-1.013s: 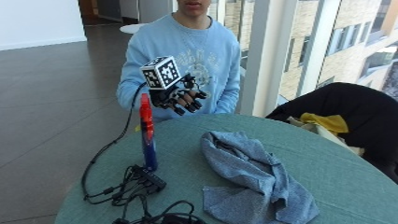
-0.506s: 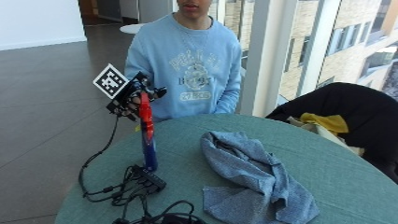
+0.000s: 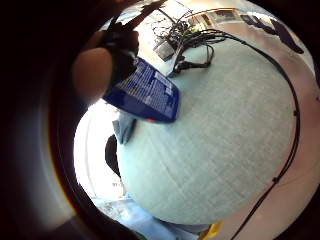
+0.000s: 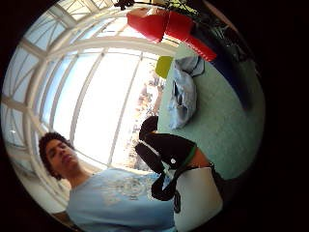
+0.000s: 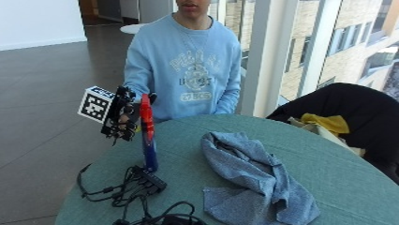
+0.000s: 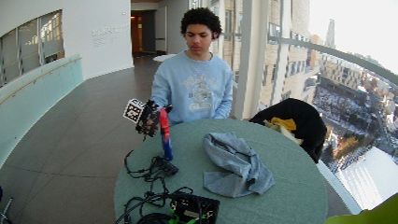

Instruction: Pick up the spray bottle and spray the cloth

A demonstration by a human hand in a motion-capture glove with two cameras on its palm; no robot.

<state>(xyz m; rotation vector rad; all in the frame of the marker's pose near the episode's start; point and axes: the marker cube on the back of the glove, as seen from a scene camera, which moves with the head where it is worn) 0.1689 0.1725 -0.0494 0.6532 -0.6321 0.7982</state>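
While the spray bottle [image 5: 147, 136] stands upright on the green worktop [image 5: 349, 187] near its edge, just beside a tangle of black cables [image 5: 134, 187], the gloved right hand [image 5: 124, 115] sits at its red spray head, fingers curling in toward the neck; from where I stand I cannot tell whether they have closed round it yet. The bottle looks like slim rigid plastic, tall and narrow, so I judge it light but tippy, and likely smooth on the blue labelled body. The sensible hold is high up, round the neck under the red head, with a finger free for the trigger. The grey cloth [image 5: 252, 183] lies crumpled and soft in the middle of the worktop, well apart from the bottle. Compared with a second ago, the hand has come from above and behind the bottle down to its far side, level with the head; bottle and cloth have not moved.
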